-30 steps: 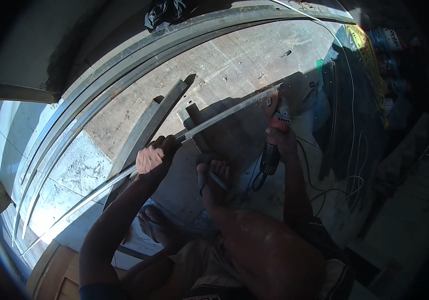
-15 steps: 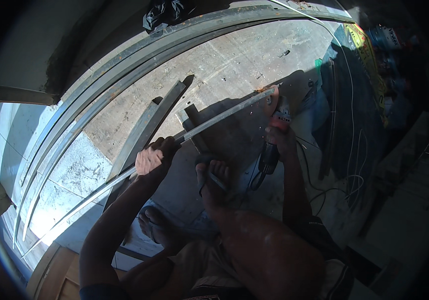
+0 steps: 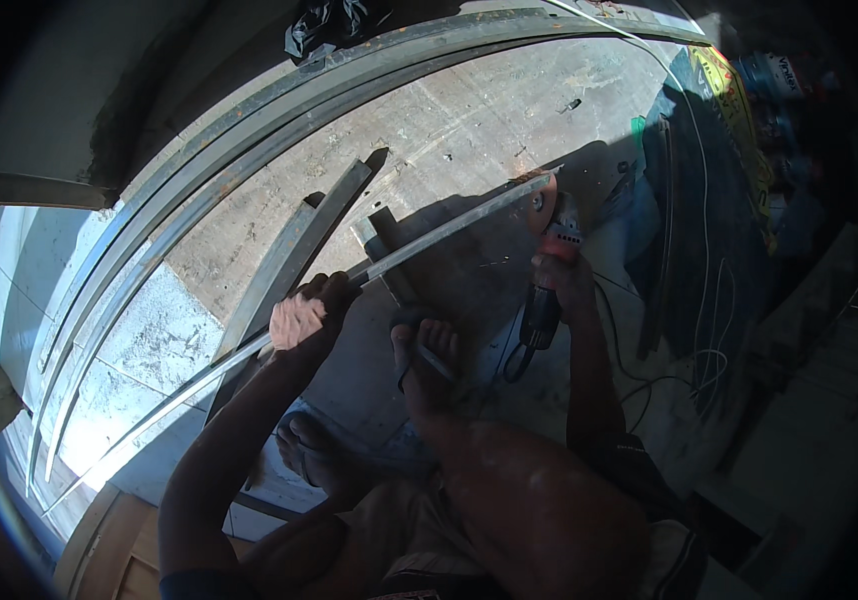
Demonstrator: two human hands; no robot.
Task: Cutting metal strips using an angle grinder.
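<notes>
- The left hand (image 3: 311, 312) is closed around a long, thin, grey metal bar (image 3: 459, 221), and strong sunlight falls on the back of this hand.
- The bar runs slantwise, from the bright lower left up to the right, in front of the person.
- The right hand (image 3: 567, 285) is gripping the body of a red and black angle grinder (image 3: 539, 318), with the fingers wrapped around it.
- The reddish round disc (image 3: 541, 203) of the grinder stands at the upper right end of the bar; whether it is touching the metal, I cannot tell exactly.
- Between the left hand and the disc, the bar passes over a short, grey, straight-edged piece (image 3: 399, 281).
- A foot in a strapped sandal (image 3: 429, 352) is just beside the lower end of this short piece.
- To the left of it, two wider grey metal lengths (image 3: 321, 226) lie side by side on the floor, partly under the bar.
- Further away, several long grey metal profiles (image 3: 354, 68) lie together, bent in appearance by the lens.
- Behind these profiles there is a crumpled black plastic bag (image 3: 324, 28).
- At the right, a thin white cable (image 3: 699, 135) hangs across a dark bluish sheet (image 3: 687, 210).
</notes>
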